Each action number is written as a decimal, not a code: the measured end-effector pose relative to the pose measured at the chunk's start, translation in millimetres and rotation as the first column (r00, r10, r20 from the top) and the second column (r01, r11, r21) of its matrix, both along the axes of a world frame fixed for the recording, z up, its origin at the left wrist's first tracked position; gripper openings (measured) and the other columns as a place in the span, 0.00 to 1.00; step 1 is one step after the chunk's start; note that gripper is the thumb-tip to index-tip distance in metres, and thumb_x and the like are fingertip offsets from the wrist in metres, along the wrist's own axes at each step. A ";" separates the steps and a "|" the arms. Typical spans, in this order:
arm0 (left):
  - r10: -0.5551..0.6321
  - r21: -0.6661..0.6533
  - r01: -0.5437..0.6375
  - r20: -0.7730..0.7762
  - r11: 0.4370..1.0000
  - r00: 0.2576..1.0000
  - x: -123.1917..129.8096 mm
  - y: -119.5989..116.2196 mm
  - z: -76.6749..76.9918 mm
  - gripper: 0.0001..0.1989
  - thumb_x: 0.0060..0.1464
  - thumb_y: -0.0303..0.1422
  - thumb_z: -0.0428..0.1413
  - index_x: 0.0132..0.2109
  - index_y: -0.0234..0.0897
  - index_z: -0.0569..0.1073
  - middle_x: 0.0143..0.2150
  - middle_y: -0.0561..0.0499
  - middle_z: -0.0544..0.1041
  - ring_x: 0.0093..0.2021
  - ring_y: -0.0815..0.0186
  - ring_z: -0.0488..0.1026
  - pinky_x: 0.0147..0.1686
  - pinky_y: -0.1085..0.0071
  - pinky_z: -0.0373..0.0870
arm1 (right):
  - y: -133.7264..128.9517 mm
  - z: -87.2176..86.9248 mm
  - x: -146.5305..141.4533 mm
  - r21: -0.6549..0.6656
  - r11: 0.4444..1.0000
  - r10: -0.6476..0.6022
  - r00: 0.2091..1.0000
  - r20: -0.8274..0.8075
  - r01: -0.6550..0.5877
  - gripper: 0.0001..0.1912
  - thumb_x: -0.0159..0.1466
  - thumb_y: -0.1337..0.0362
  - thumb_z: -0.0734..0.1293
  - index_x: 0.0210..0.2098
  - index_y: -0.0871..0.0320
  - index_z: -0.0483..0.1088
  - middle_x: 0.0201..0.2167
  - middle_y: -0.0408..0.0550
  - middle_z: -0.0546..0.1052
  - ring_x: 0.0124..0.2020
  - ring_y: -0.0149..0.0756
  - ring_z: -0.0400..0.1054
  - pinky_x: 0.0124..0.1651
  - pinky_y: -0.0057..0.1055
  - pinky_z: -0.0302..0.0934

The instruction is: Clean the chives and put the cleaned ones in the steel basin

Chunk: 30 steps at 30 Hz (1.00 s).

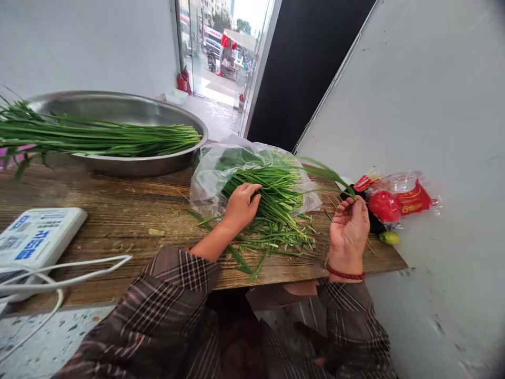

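A heap of garlic chives (272,184) lies half in a clear plastic bag (205,181) on the wooden table. My left hand (241,205) rests at the heap's near left side, fingers loosely bent and thumb apart, gripping nothing that I can see. Off to the right, my right hand (349,231) is raised with its palm turned up. Its fingertips pinch the end of a few chive leaves (329,171), which arch back left toward the bag. Trimmed chive scraps (276,239) are strewn between my hands, near the table's front edge.
A large steel basin (145,164) at the back left carries long chives (118,138). A white device (43,231) with white cables (90,261) sits front left. At the right end are red packaging (414,199) and a yellow-green fruit (389,238), close to the wall.
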<state>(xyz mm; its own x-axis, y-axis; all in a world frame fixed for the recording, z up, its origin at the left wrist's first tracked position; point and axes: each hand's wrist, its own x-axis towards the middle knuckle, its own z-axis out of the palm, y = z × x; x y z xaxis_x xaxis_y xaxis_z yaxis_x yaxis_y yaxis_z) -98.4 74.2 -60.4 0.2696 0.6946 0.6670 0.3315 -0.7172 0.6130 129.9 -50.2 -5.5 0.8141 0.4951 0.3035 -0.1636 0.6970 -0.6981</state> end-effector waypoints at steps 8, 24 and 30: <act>0.016 -0.164 0.008 0.145 0.986 0.989 -1.8 -1.3 10.4 0.10 0.57 0.30 0.52 0.40 0.33 0.77 0.35 0.47 0.78 0.35 0.66 0.73 0.37 0.70 0.70 | 5.8 -24.7 -19.1 -0.048 0.953 0.281 0.929 -0.241 -0.301 0.07 0.55 0.65 0.75 0.30 0.58 0.73 0.27 0.36 0.77 0.27 0.18 0.70 0.30 0.12 0.68; -0.369 -0.152 0.436 0.334 0.887 0.867 -12.6 -31.8 47.0 0.08 0.59 0.32 0.55 0.34 0.35 0.77 0.39 0.46 0.80 0.41 0.65 0.77 0.46 0.65 0.74 | 16.2 -52.1 -55.5 -0.407 0.907 0.211 0.950 0.229 -0.104 0.15 0.54 0.55 0.74 0.35 0.59 0.75 0.27 0.42 0.77 0.28 0.27 0.70 0.30 0.24 0.62; -0.076 0.095 0.059 0.183 0.994 0.980 -12.5 -23.8 39.4 0.07 0.56 0.32 0.57 0.31 0.35 0.71 0.42 0.45 0.76 0.46 0.62 0.72 0.49 0.63 0.69 | 22.9 -30.9 -61.8 -0.531 0.844 0.418 0.710 0.567 -0.073 0.13 0.62 0.53 0.68 0.36 0.55 0.77 0.28 0.43 0.79 0.29 0.31 0.71 0.33 0.29 0.64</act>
